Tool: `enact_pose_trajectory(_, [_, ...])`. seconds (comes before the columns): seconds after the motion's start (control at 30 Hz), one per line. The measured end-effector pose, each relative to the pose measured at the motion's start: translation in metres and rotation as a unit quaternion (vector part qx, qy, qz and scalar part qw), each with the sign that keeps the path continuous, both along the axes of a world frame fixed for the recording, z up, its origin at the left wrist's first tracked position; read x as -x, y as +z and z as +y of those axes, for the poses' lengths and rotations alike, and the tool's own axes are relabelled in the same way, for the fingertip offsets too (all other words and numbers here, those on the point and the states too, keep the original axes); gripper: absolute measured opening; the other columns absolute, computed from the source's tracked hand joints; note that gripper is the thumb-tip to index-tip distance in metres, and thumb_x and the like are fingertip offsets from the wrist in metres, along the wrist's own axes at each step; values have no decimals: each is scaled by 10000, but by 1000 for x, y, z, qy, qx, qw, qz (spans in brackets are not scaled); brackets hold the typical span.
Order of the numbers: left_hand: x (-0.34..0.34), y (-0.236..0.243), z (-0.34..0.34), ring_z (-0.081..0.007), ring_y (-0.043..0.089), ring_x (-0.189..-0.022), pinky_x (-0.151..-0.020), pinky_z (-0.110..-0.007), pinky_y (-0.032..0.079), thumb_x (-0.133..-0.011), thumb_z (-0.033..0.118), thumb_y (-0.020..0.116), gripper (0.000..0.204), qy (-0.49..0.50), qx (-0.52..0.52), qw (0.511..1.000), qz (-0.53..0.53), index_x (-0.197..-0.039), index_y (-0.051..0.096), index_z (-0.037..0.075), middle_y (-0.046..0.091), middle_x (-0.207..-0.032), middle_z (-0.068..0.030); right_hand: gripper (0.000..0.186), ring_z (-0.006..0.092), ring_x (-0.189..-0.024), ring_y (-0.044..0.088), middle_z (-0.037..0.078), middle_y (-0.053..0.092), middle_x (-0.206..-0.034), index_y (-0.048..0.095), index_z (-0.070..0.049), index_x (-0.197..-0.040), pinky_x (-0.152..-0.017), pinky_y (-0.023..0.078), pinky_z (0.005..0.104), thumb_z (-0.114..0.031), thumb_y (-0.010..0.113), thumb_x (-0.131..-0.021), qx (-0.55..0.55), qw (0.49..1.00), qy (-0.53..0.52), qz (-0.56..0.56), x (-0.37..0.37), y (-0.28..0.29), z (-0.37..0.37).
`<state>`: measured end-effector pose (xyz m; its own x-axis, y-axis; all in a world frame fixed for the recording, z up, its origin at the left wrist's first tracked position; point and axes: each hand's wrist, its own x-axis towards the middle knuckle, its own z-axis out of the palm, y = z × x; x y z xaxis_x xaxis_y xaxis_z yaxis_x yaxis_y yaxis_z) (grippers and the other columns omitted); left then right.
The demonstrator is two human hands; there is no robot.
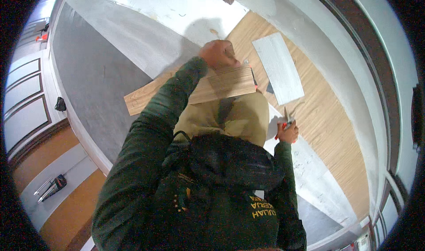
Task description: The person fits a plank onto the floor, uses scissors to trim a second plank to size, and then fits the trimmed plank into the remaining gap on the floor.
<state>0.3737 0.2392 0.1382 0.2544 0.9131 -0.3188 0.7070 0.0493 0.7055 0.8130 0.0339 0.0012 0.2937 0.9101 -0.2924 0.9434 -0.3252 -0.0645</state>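
roughly crosswise plank point(228, 84), right end forward, left hand point(218, 54) at far edge

Yellow capital lettering point(264, 207) is running in stacked lines across the person's dark jacket point(221, 233), showing upside down. Faint handwritten marks point(303, 161) are dotting the white panel point(327, 185), staying too small to read.

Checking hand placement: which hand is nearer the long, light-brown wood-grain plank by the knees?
Left. The left hand is at the far edge of the plank, near its right end; the right hand is apart from it, to the lower right.
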Motion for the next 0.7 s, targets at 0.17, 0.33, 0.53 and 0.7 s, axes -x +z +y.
enact_pose_trajectory(0.17, [-1, -23, 19, -356, 686, -912, -805, -465, 530, -667, 482, 823, 559, 43, 8, 988, 151, -957, 675, 29, 706, -954, -198, 668, 429, -1109, 547, 258, 605, -1148, 551, 20, -1280, -1002, 417, 523, -404, 746, -803, -136, 987, 9, 81, 9, -8, 33])
enact_pose_trajectory(0.33, [38, -57, 11, -381, 683, -944, -812, -479, 534, -707, 480, 802, 582, 87, 82, 990, 69, -1043, 660, 27, 701, -974, -217, 291, 318, -943, 662, 226, 682, -1040, 674, 34, -1165, -837, 527, 392, -128, 648, -925, -118, 922, 116, 349, 98, -5, 181])
enact_pose_trajectory(0.53, [84, -97, -23, -407, 667, -886, -774, -483, 534, -750, 413, 792, 478, 136, 19, 987, 89, -1010, 654, 37, 688, -923, -213, 320, 368, -938, 671, 228, 691, -1046, 671, -49, -1237, -843, 531, 419, -134, 598, -937, -127, 912, 234, 311, 241, -31, 371])
enact_pose_trajectory(0.7, [111, -150, -43, -417, 654, -856, -746, -490, 529, -739, 353, 791, 380, 157, 5, 981, 117, -946, 664, 60, 682, -886, -187, 347, 381, -954, 679, 194, 710, -1041, 701, -121, -1203, -849, 544, 445, -308, 582, -936, -115, 959, 227, 129, 282, -90, 438])
